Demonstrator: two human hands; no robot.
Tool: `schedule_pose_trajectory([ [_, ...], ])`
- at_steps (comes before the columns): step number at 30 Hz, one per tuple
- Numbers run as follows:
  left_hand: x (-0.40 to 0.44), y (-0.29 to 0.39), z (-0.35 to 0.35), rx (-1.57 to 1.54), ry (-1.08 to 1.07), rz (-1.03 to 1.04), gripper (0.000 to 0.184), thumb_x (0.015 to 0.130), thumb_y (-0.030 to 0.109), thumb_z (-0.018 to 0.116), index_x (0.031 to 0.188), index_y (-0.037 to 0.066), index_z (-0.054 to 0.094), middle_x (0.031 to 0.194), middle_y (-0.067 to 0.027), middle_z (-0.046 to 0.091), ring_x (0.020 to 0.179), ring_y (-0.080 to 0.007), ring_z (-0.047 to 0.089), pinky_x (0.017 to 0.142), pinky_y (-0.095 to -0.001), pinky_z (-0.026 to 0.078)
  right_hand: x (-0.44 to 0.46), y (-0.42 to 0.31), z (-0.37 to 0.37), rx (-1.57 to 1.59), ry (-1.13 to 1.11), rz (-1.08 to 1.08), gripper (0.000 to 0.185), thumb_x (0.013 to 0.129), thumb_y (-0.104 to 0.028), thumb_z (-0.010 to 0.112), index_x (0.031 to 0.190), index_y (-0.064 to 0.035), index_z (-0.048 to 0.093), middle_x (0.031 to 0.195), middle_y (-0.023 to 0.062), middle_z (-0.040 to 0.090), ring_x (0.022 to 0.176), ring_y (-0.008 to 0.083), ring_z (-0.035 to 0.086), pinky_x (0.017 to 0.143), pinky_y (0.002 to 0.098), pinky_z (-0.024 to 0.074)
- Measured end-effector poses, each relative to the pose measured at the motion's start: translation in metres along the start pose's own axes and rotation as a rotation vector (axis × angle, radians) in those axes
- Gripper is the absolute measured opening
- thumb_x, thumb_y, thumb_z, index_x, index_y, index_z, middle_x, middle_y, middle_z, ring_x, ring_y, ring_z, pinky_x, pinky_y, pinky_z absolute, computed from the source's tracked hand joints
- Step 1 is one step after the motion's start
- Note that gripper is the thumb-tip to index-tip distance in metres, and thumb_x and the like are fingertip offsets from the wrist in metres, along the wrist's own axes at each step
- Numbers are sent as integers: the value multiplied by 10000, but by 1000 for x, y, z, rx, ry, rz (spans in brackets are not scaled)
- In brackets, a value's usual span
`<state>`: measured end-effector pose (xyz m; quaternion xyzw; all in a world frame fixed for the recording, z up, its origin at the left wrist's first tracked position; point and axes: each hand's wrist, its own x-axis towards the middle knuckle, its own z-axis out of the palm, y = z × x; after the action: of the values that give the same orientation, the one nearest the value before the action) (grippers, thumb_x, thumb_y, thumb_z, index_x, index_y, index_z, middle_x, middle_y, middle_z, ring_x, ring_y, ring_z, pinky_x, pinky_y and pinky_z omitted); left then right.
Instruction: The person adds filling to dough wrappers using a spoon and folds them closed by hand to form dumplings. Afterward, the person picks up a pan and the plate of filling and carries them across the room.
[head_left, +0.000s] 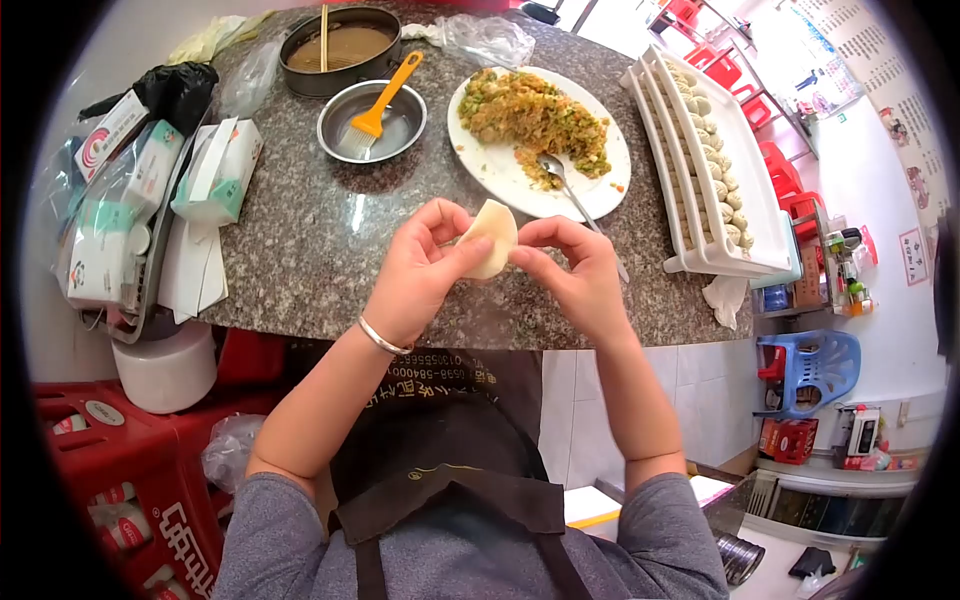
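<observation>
Grey speckled counter (300,225) | dough wrapper (497,235) above | pale tiles (708,400) | blue chair (822,372)

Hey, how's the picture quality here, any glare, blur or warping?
Head view: fisheye-like warping, blue chair looking sideways, corners black; head view: light glares off the speckled countertop below the metal bowl, and the right wall is bright; head view: left hand, right hand and dough wrapper look reasonably sharp.

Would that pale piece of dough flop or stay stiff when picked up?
The piece of dough is probably floppy, since it looks thin and slightly bent between the left hand and right hand. It is likely light, being small beside those hands. It might tear if pulled hard, given that thinness.
</observation>
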<state>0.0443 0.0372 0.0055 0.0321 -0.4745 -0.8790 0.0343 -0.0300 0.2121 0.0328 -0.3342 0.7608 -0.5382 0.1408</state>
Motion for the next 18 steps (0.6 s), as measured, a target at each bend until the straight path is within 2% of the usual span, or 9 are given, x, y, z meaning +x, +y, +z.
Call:
schedule_pose_trajectory([
  [2,-3,-2,-1,35,16,56,179,858,22,638,959,21,491,1042,-89,589,899,-122,620,772,-254,526,-1,7,10,71,142,-9,97,859,-62,660,923,7,635,869,28,649,821,73,589,718,219,460],
  [6,-5,1,-6,-7,21,58,198,855,34,646,993,17,505,1068,-93,588,964,-143,609,838,-283,516,3,-1,14,207,240,67,105,874,-94,626,907,5,618,795,34,648,747,70,581,666,232,467],
  [7,-5,3,-8,-144,51,38,234,851,36,651,1031,13,505,1114,-102,577,1006,-158,596,873,-298,504,4,-3,11,207,235,69,105,874,-94,626,907,5,618,795,34,648,747,70,581,666,232,467],
  [8,-5,4,-9,-284,81,18,272,846,38,655,1070,8,504,1160,-112,565,1047,-173,583,908,-314,492,4,-6,8,241,215,55,101,876,-91,622,910,4,621,803,33,650,744,67,579,666,230,467],
  [12,-5,0,-11,-240,54,54,338,860,46,630,1171,37,499,1256,-142,535,1101,-196,566,914,-320,492,2,-12,-9,202,82,47,112,870,-74,621,946,7,640,829,23,657,773,73,581,699,236,470],
  [14,-4,3,-9,-302,-53,-55,526,842,45,646,1319,39,425,1300,-150,503,1137,-208,552,932,-338,491,0,-18,-16,135,30,19,120,862,-67,626,953,8,646,831,20,659,786,76,582,714,239,472],
  [15,-4,4,-8,-305,-54,-54,526,842,45,646,1319,39,425,1300,-150,503,1137,-208,552,932,-338,491,-1,-21,-20,161,-51,11,117,851,-61,632,942,10,653,835,23,662,798,80,585,726,242,473],
  [17,-3,6,-7,-274,-272,-168,653,829,48,659,1396,36,334,1272,-147,530,1111,-212,572,924,-338,501,-2,-29,-28,184,-132,6,115,839,-54,638,932,11,660,839,26,665,810,84,588,739,246,474],
  [18,-4,10,-7,-232,-372,-213,533,819,44,676,1305,10,457,1151,-117,614,1007,-176,621,862,-298,520,-1,-32,-32,133,-238,-28,109,832,-51,642,919,12,663,844,32,667,814,86,593,744,247,475],
])
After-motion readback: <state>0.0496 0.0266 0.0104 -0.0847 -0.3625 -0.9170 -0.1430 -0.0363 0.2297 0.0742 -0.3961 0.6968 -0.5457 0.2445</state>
